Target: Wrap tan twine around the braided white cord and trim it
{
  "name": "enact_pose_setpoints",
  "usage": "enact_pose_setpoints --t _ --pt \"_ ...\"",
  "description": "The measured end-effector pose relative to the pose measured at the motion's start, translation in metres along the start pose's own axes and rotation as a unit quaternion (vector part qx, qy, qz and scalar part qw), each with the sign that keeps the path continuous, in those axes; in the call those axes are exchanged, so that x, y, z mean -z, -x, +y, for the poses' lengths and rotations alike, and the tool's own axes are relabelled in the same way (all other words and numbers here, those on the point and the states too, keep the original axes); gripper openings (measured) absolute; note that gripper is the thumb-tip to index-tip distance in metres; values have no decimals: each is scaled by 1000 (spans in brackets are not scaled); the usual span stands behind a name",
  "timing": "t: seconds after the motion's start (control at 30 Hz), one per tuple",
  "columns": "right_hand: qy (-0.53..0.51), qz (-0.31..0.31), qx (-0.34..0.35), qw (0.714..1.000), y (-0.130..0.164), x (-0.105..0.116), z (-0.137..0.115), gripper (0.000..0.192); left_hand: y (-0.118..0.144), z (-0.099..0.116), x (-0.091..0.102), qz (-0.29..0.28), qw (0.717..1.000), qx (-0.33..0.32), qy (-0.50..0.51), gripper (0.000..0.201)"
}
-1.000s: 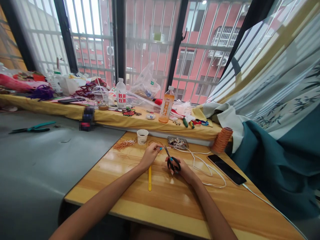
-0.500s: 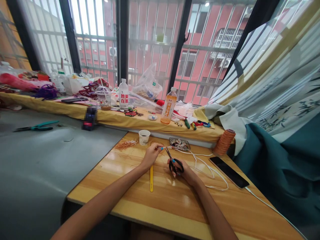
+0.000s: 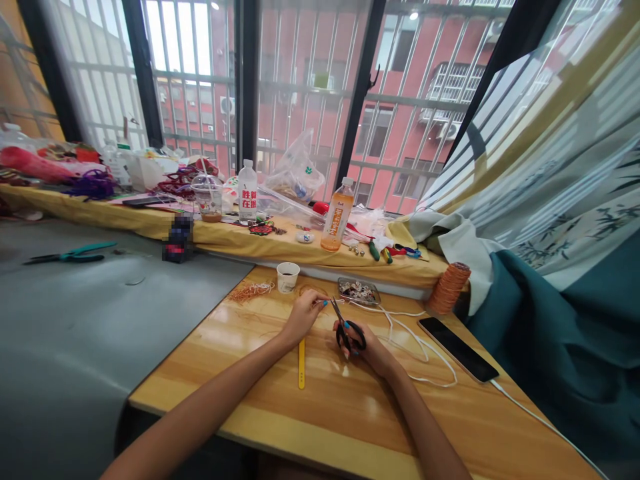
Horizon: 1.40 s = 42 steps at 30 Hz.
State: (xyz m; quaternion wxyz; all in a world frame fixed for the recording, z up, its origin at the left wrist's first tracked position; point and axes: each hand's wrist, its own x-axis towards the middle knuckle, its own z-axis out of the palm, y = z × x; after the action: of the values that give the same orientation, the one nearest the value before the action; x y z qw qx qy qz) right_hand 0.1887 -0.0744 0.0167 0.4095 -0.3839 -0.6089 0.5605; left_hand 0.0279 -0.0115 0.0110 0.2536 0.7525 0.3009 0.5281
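Both hands work close together over a wooden table (image 3: 350, 413). Left hand (image 3: 303, 315) is closed in a pinch, thumb and forefinger gripping a thin thread (image 3: 334, 301) that runs a short way to the right; the thread is too fine to make out clearly. Right hand (image 3: 361, 338) is closed around the black handles of a pair of scissors (image 3: 345, 325), whose blades point up and to the left, their tips right at the thread just beside the left fingertips; whether the blades are parted cannot be told. Fingernails on both hands are painted blue. A yellow strip (image 3: 301, 363) lies flat on the table below the left hand, pointing toward the person. Beyond the hands, near the far edge, stand a small paper cup (image 3: 288, 277), a loose tangle of orange thread (image 3: 251, 290) to its left, and a shallow tray (image 3: 359, 291) of small pieces to its right. A white cable (image 3: 420, 347) loops across the table to the right of the scissors and leads toward a dark phone (image 3: 458, 349) lying flat. An orange spool (image 3: 449, 287) stands at the far right corner. Behind the table, a yellow-draped ledge (image 3: 150, 223) under the barred window carries two bottles, one clear (image 3: 247, 194) and one with orange drink (image 3: 336, 215), among much clutter.
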Motion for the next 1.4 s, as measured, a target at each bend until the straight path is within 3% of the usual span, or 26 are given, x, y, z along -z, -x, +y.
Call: enact_pose_setpoints --t 0.2,0.73,1.1,1.4 --pt "-16 11 -5 1000 -1 -1 1 40 2 4 -2 -4 999 -36 -20 13" --pt "-76 5 -29 997 5 -6 -8 45 -1 0 0 53 991 -118 -19 16" --pt "-86 -22 -20 996 4 -3 -2 42 -1 3 2 69 990 -124 -17 17" --pt "-64 -7 -27 998 3 -2 -4 40 -1 4 2 80 988 -128 -21 17"
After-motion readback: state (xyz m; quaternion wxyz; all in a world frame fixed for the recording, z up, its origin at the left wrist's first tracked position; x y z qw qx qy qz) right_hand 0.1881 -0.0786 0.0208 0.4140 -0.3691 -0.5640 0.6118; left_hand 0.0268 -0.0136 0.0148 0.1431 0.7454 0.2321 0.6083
